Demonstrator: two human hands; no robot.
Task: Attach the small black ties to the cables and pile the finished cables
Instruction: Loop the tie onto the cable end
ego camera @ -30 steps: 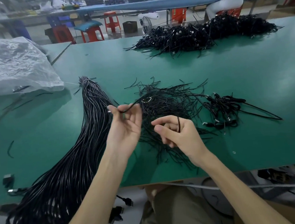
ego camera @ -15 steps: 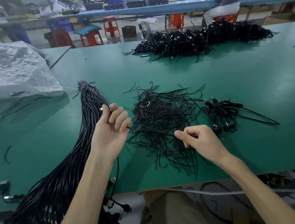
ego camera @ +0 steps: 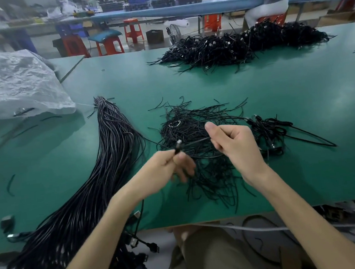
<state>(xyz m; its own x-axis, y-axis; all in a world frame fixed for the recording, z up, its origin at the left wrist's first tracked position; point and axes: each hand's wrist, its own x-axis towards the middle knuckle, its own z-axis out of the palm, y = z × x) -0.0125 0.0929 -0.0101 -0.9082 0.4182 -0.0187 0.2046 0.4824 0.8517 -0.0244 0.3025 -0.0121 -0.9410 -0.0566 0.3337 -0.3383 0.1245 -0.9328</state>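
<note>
At the upper left of the frame a plastic bag (ego camera: 13, 84) slumps on the green table (ego camera: 317, 175), likely the wrapping of the stock, pushed aside. Below it, a thick bundle (ego camera: 112, 161) of untied cables runs from mid left down over the near edge at lower left. It is bound at its far tip, so single cables can be drawn out by their plug ends.

Left of centre, the left hand (ego camera: 166, 169) grips one cable (ego camera: 177, 150) just behind its plug, fingers curled round it and the plug raised. That presents the spot where the tie seems meant to go.

At centre, just behind both hands, the loose ties (ego camera: 194, 122) lie in a tangle within easy reach. The right hand (ego camera: 235, 148) pinches a thin black strand (ego camera: 196, 142), apparently a tie, between thumb and fingers, aiming it at the plug.

Right of centre, a few finished cables (ego camera: 272, 128) sit touching the ties' edge, a start of the pile. At upper right a far larger heap (ego camera: 239, 43) stretches along the table's far side.
</note>
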